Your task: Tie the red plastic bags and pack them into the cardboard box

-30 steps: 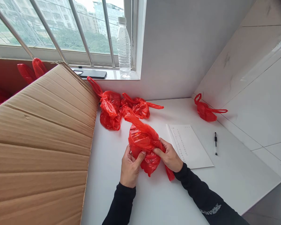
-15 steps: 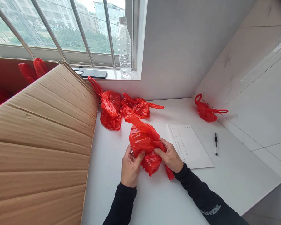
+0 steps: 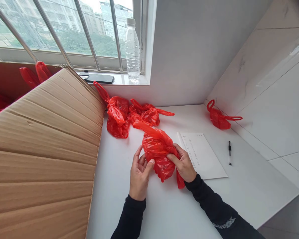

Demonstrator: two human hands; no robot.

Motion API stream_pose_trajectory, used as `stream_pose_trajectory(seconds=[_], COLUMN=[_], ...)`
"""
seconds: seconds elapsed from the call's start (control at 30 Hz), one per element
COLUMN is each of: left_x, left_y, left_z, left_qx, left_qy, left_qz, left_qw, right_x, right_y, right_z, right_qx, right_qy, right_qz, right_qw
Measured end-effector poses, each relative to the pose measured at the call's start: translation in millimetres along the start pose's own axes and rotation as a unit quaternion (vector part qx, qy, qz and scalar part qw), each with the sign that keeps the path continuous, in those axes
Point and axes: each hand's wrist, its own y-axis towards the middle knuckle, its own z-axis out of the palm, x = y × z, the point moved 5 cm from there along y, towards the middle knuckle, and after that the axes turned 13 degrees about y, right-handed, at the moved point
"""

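A crumpled red plastic bag (image 3: 157, 149) is held just above the white table (image 3: 164, 209) in front of me. My right hand (image 3: 183, 164) is closed on its twisted neck at the right side. My left hand (image 3: 139, 172) is at the bag's left side, fingers loosely spread, thumb tip touching the plastic. A strip of the bag hangs down below my right hand.
Two knotted red bags (image 3: 118, 114) (image 3: 147, 114) lie behind, another red bag (image 3: 218, 118) by the tiled wall. A cardboard box flap (image 3: 45, 149) fills the left. A printed sheet (image 3: 201, 154), a pen (image 3: 229, 152), a water bottle (image 3: 132, 49) and a phone (image 3: 99, 78) are around.
The bag has shifted slightly right and up in my right hand. My left hand has loosened from gripping the bag and its fingers have opened.
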Motion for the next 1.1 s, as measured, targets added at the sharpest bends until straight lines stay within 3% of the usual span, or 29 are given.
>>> stream_pose_trajectory(seconds=[0.1,0.2,0.33,0.43,0.5,0.57,0.77,1.1], left_x=[0.1,-0.6,-5.0,-10.2,-10.9,-9.2,-3.6,-6.3], left_y=[-0.5,-2.3,-6.5,-6.8,-5.7,-4.0,-1.4,-2.2], left_z=[-3.3,1.5,11.1,9.8,6.1,2.9,-7.5,-4.5], left_qx=[-0.018,0.031,0.098,0.054,0.008,-0.021,-0.079,-0.061], left_qy=[0.042,0.052,-0.026,-0.075,-0.104,-0.133,-0.204,-0.164], left_qz=[0.025,0.021,-0.024,-0.039,-0.050,-0.068,-0.121,-0.082], left_qw=[0.999,0.998,0.995,0.995,0.993,0.989,0.968,0.981], right_x=[1.3,3.2,6.9,8.2,9.3,12.6,14.6,-14.6], right_y=[0.8,-3.2,-14.1,-22.2,-24.8,-24.2,-11.9,-2.7], right_z=[-7.7,-8.4,11.1,27.9,33.0,31.2,6.1,1.3], right_qx=[-0.041,-0.054,0.051,0.154,0.186,0.167,-0.017,0.009], right_qy=[-0.028,-0.086,-0.187,-0.214,-0.212,-0.203,-0.195,-0.109], right_qz=[-0.018,-0.044,-0.113,-0.144,-0.144,-0.149,-0.134,-0.005], right_qw=[0.999,0.994,0.975,0.954,0.948,0.953,0.971,0.994])
